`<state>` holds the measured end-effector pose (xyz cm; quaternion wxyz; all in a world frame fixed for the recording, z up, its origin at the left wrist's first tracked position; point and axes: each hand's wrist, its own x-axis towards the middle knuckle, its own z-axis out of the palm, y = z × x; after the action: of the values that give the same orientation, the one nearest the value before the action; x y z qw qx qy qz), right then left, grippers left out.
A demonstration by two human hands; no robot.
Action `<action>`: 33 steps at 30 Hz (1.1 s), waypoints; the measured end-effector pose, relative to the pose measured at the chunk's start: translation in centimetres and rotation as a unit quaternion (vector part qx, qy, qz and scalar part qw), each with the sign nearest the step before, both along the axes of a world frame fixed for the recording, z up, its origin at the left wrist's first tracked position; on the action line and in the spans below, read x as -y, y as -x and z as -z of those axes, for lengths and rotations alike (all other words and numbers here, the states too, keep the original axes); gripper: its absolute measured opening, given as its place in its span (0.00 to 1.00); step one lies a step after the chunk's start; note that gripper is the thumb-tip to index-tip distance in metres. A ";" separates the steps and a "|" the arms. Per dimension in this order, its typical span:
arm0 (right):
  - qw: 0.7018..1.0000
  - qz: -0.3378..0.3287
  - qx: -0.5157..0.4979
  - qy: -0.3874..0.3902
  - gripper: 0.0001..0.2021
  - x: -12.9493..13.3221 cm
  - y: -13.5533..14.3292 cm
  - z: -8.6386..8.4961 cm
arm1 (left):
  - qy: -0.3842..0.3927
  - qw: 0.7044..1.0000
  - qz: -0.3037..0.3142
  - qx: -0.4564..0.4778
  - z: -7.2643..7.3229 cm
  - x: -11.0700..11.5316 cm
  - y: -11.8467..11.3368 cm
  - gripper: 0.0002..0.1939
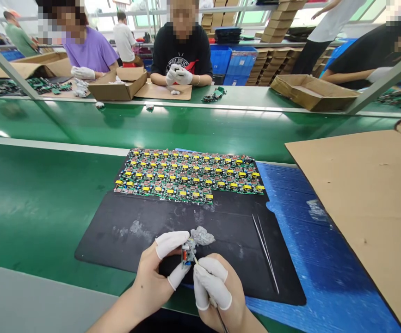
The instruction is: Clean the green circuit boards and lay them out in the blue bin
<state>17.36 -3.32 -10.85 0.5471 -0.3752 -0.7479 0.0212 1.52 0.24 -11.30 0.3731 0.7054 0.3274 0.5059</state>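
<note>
In white finger cots, my left hand (157, 266) pinches a small circuit board (186, 255) by its edges, thumb and fingers on opposite sides. Red, blue and grey parts show on the board. My right hand (217, 284) is closed around a thin metal tool (222, 320), whose narrow tip meets the board's components. Just behind the board lies a lump of grey putty-like paste (202, 236) on the black mat (144, 240). Rows of circuit boards with yellow parts (186, 175) cover the far side of the mat. A pair of tweezers (266, 254) lies to the right of my hands.
Blue plastic film (290, 203) and a large cardboard sheet (363, 194) lie on the right. A green conveyor surface (221, 127) runs across beyond the boards. Opposite, people sit at a bench with open cardboard boxes (120, 88) and heaps of boards (215, 94).
</note>
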 end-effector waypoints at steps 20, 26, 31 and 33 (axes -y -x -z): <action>0.984 0.065 -0.156 0.045 0.15 0.4 -0.8 -0.5 | -0.076 0.994 0.007 -0.072 -0.5 -0.4 -0.3 0.25; 0.970 0.009 -0.195 0.144 0.14 1.1 -1.1 -1.8 | -0.157 0.983 0.005 -0.100 -0.8 -0.5 -0.3 0.20; 0.885 -0.045 -0.425 0.184 0.04 0.7 -0.8 -2.3 | -0.191 0.978 0.040 -0.071 0.1 0.1 0.0 0.19; 0.856 -0.079 -0.467 0.206 0.05 0.5 -0.7 -2.3 | -0.168 0.981 0.062 -0.067 0.6 0.4 0.1 0.19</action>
<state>18.07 -3.80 -8.51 0.7387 -0.3649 -0.4103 0.3911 1.38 -0.13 -11.86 0.2569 0.8096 0.2177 0.4809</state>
